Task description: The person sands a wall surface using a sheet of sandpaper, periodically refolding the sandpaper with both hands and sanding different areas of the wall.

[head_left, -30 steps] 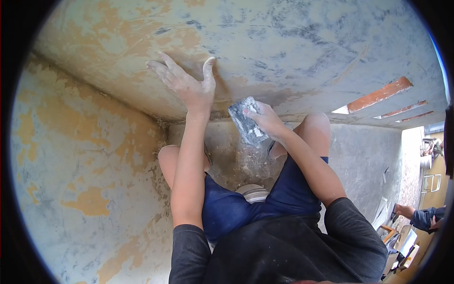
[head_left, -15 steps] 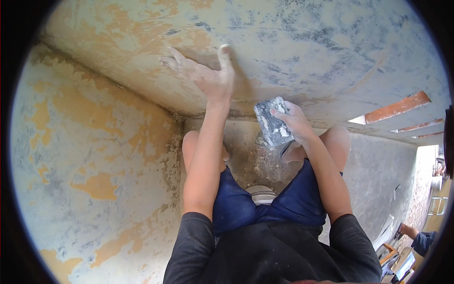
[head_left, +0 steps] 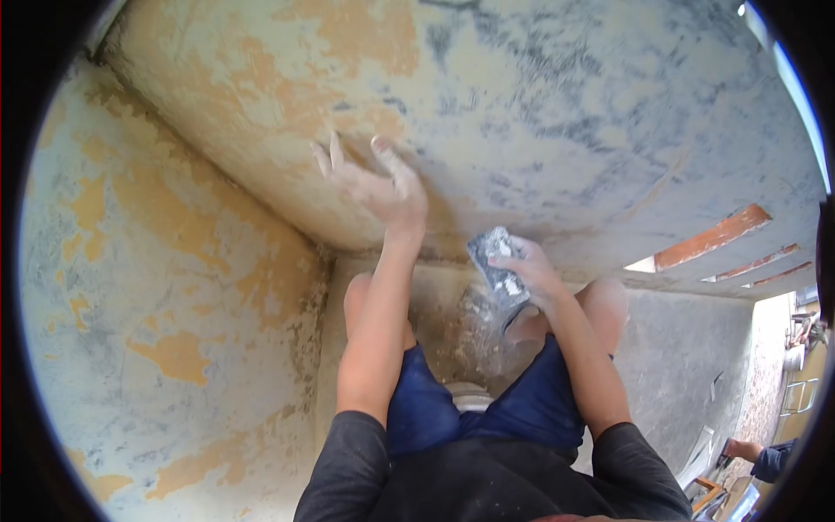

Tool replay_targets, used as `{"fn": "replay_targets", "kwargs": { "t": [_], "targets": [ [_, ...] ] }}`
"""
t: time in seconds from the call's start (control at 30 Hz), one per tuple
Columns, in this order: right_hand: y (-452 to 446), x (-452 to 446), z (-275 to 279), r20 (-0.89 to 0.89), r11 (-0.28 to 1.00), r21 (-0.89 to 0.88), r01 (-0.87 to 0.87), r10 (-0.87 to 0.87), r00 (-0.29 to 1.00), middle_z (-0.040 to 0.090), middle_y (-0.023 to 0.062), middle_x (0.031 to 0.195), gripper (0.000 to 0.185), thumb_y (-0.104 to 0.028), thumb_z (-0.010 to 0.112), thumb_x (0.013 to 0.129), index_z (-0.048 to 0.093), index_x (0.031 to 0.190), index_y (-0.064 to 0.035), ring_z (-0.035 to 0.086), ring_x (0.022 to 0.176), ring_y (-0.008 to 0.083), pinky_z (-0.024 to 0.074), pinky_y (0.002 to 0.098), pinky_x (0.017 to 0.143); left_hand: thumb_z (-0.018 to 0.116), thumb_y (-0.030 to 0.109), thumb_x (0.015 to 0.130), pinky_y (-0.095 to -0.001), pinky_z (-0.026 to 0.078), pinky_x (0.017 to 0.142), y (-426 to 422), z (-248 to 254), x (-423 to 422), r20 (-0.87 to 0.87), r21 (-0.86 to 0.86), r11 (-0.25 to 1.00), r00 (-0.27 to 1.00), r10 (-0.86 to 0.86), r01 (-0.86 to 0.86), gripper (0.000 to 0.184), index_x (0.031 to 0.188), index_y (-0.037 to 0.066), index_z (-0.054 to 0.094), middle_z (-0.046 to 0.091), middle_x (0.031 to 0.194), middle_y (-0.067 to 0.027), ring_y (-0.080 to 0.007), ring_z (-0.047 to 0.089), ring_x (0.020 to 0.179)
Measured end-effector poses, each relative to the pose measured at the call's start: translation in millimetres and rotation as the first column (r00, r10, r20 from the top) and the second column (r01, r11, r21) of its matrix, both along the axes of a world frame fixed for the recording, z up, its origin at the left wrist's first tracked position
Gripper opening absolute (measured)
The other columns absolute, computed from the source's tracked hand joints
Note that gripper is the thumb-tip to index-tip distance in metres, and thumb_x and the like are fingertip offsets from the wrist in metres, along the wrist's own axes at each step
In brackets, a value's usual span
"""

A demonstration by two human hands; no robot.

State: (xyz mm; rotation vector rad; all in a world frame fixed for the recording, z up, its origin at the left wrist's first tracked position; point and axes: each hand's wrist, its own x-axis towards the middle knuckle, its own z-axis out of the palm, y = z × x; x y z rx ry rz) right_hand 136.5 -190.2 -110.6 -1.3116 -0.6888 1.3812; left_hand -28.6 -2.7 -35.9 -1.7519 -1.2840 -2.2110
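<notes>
Nearest, facing the front wall (head_left: 557,113), are the black shirt (head_left: 487,483) and blue shorts (head_left: 426,400) of the seated person; farther out, the right hand (head_left: 532,268) is clamped on a grey block (head_left: 504,280) before the front wall's foot, thumb across its white-patched broad face; that face looks back at the person, and the long axis slants, upper end leaning left towards the front wall, lower end towards the right foot; whether the block touches the wall I cannot tell; the left hand (head_left: 378,187) is empty, fingers spread apart, close before the front wall, contact unclear; a patchy side wall (head_left: 174,287) meets the front wall at left; reddish slots (head_left: 713,239) pierce its lower right; beyond its right end shows another person's hand (head_left: 744,450).
</notes>
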Motion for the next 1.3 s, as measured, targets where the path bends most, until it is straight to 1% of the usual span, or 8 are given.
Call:
{"fn": "replay_targets", "kwargs": {
  "t": [0.13, 0.3, 0.43, 0.5, 0.6, 0.9, 1.1, 1.3],
  "targets": [
    [3, 2, 10, -0.042, 0.997, -0.002, -0.08, 0.08, 0.996, 0.075, 0.0048, 0.105, 0.035, -0.006, 0.08, 0.091, 0.069, 0.123, 0.0029, 0.07, 0.086, 0.0106, 0.0574, 0.0276, 0.076, 0.074, 0.009, 0.096, -0.0452, 0.047, 0.099, -19, 3, -11, -0.124, 0.203, 0.965, 0.982, -0.141, 0.164, 0.023, 0.115, -0.002, 0.065, 0.065, 0.124, -0.0227, -0.0369, 0.061, 0.116],
    [4, 6, 12, -0.031, 0.992, 0.006, -0.13, 0.13, 0.991, 0.075, 0.0045, 0.106, 0.035, -0.01, 0.081, 0.092, 0.07, 0.123, 0.0019, 0.07, 0.087, 0.0101, 0.0567, 0.0281, 0.079, 0.084, 0.016, 0.089, -0.0411, 0.054, 0.077, -61, -15, -16, -0.356, -0.259, 0.723, 0.633, -0.688, 0.64, 0.024, 0.097, 0.001, 0.068, 0.069, 0.091, -0.015, -0.031, 0.065, 0.079],
    [5, 2, 9, 0.049, 0.976, 0.041, -0.212, 0.21, 0.976, 0.075, 0.0035, 0.106, 0.035, -0.011, 0.081, 0.093, 0.07, 0.123, 0.0015, 0.069, 0.089, 0.0088, 0.0554, 0.0276, 0.079, 0.086, 0.03, 0.09, -0.0368, 0.054, 0.068, -78, -51, -19, 0.003, -0.576, 0.46, 0.564, -0.826, 0.676, 0.037, 0.103, -0.002, 0.074, 0.074, 0.089, -0.0113, -0.0192, 0.068, 0.079],
    [7, -2, 8, 0.062, 0.968, 0.066, -0.241, 0.237, 0.969, 0.074, 0.003, 0.106, 0.034, -0.011, 0.081, 0.093, 0.071, 0.123, 0.0015, 0.068, 0.089, 0.0084, 0.055, 0.0273, 0.079, 0.081, 0.023, 0.096, -0.0293, 0.056, 0.075, -71, -59, -31, 0.289, -0.763, 0.024, 0.374, -0.881, 0.646, 0.029, 0.105, -0.004, 0.074, 0.077, 0.094, -0.0075, -0.0118, 0.068, 0.082],
    [11, -2, 4, 0.051, 0.956, 0.035, -0.291, 0.289, 0.956, 0.075, 0.0033, 0.111, 0.035, -0.011, 0.08, 0.094, 0.07, 0.125, 0.0022, 0.069, 0.096, 0.0087, 0.0546, 0.0266, 0.085, 0.079, 0.022, 0.098, -0.0261, 0.054, 0.07, -55, -61, -34, 0.312, -0.819, -0.056, 0.36, -0.879, 0.571, 0.026, 0.104, -0.003, 0.074, 0.075, 0.088, -0.0037, -0.0081, 0.066, 0.077],
    [-8, 23, 17, -0.042, 0.955, 0.253, -0.155, 0.171, 0.984, 0.076, 0.0088, 0.119, 0.041, -0.007, 0.077, 0.096, 0.065, 0.132, 0.0074, 0.07, 0.103, 0.0123, 0.0532, 0.0286, 0.094, 0.082, 0.025, 0.097, -0.0238, 0.041, 0.06, -44, -41, -26, 0.276, -0.718, 0.236, 0.579, -0.767, 0.655, 0.029, 0.087, 0.0, 0.071, 0.06, 0.073, 0.0059, -0.003, 0.049, 0.068],
    [-23, 35, 18, -0.018, 0.972, 0.215, -0.093, 0.099, 0.995, 0.077, 0.0125, 0.115, 0.046, -0.009, 0.078, 0.095, 0.064, 0.135, 0.0089, 0.071, 0.102, 0.0133, 0.0531, 0.0292, 0.094, 0.079, 0.025, 0.1, -0.0212, 0.039, 0.061, -66, -60, -9, 0.507, -0.639, 0.107, 0.522, -0.685, 0.761, 0.029, 0.091, -0.001, 0.071, 0.061, 0.076, 0.0062, -0.0015, 0.05, 0.069],
    [-24, 38, 12, 0.017, 0.99, 0.138, -0.021, 0.019, 1.0, 0.078, 0.0135, 0.111, 0.043, -0.014, 0.078, 0.097, 0.065, 0.132, 0.0089, 0.072, 0.098, 0.0138, 0.0537, 0.0294, 0.092, 0.079, 0.027, 0.1, -0.0215, 0.039, 0.06, -64, -76, -8, 0.352, -0.737, 0.151, 0.565, -0.746, 0.659, 0.029, 0.092, 0.0, 0.071, 0.061, 0.074, 0.0057, -0.002, 0.049, 0.067]
  ]
}}
